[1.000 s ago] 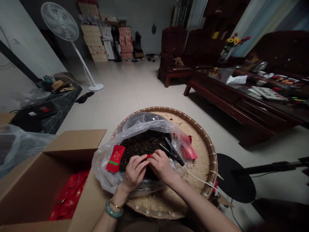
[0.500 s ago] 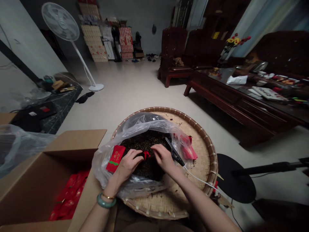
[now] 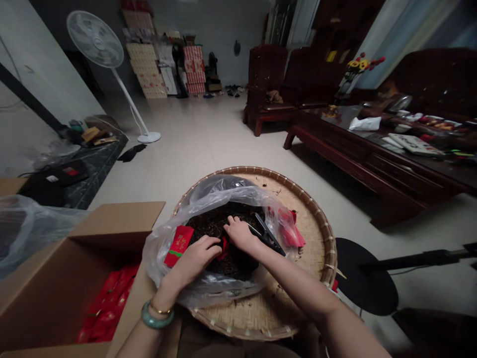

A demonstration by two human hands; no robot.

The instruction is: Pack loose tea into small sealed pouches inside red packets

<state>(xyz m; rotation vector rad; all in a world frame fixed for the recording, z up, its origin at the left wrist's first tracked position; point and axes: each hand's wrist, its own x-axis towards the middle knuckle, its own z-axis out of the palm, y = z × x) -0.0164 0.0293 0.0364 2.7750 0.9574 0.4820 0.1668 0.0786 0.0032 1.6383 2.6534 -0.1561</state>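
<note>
The plastic bag (image 3: 160,266) gapes upward, so the dark leaves (image 3: 204,226) can be reached from above; its raised far edge and crumpled left side bar a low sideways approach. Left hand (image 3: 202,252) and right hand (image 3: 239,234) leave only a narrow gap, where a small red packet (image 3: 224,247) sits. The black tool (image 3: 274,241) slants beside the right hand, obstructing that side. Bare weave on the round tray (image 3: 311,243) gives room along the right, inside its raised rim. The cardboard box (image 3: 119,219) crowds the bag's left.
</note>
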